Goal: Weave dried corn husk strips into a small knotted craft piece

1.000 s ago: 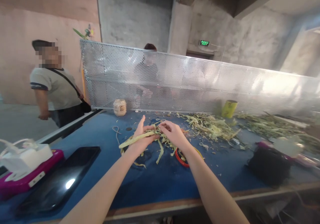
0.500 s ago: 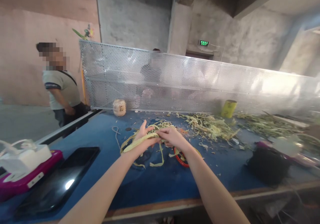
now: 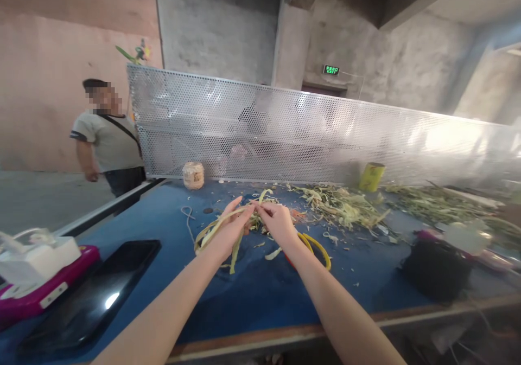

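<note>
My left hand (image 3: 231, 228) is closed on a pale yellow-green plant strip (image 3: 218, 225), with its thumb side up. Strips trail over the wrist side, and one hangs below the palm. My right hand (image 3: 279, 223) pinches the same strip's end, its fingertips meeting the left ones. A curled strip tip (image 3: 265, 194) sticks up just above the fingers. Scraps of dried leaf lie on the blue table behind and under both hands. Next to my right forearm lies a yellow ring (image 3: 321, 250); a red rim beside it is mostly hidden by the arm.
Leaf scraps (image 3: 344, 207) are heaped to the right, near a yellow-green cylinder (image 3: 372, 177). A wrapped jar (image 3: 193, 175) stands by the perforated metal screen (image 3: 203, 121). A black phone (image 3: 93, 289) and a magenta power strip (image 3: 52, 286) lie left; a black object (image 3: 435, 270) sits right. A person (image 3: 108, 137) stands left.
My hands have drawn together at the fingertips. The broad strip across my left wrist has shifted, and a tip now rises above the fingers. The yellow ring shows more. The person at left has turned.
</note>
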`<action>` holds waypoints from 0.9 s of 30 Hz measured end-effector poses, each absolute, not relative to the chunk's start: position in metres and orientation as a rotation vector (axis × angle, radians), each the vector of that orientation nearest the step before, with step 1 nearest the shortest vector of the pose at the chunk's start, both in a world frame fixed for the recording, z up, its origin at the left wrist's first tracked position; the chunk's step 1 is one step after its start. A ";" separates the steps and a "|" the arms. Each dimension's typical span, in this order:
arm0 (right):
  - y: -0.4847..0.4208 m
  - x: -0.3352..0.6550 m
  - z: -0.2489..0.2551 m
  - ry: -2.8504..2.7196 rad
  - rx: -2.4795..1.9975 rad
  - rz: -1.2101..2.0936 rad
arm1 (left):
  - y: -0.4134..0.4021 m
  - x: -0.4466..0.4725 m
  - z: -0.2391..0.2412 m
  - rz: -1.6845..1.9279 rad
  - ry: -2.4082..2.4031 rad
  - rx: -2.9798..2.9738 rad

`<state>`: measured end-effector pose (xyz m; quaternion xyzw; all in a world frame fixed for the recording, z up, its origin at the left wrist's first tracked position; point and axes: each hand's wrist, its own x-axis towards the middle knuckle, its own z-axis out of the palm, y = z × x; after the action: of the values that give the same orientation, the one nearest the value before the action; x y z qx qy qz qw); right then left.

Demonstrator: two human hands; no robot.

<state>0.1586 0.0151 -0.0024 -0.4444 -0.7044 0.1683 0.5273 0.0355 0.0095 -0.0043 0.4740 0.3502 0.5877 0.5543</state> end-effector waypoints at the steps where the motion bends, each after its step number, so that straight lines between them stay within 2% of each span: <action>1: 0.014 0.158 -0.002 -1.683 -1.053 0.439 | 0.010 0.035 -0.005 1.404 0.830 1.146; 7: 0.011 0.152 -0.003 -1.651 -1.009 0.772 | 0.017 0.026 -0.010 1.508 1.098 1.584; 13: 0.009 0.152 -0.001 -1.533 -0.970 0.804 | 0.014 0.027 -0.010 1.545 1.237 1.860; 22: 0.010 0.154 0.002 -1.390 -0.950 0.703 | 0.002 0.033 -0.006 1.629 1.102 1.826; 27: 0.012 0.156 0.004 -1.248 -0.919 0.805 | -0.006 0.039 -0.004 1.672 0.988 1.752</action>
<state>0.1562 0.0119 0.0037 -0.4034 -0.5477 0.3532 0.6423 0.0391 -0.0058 -0.0043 0.6467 0.3649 0.6173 0.2599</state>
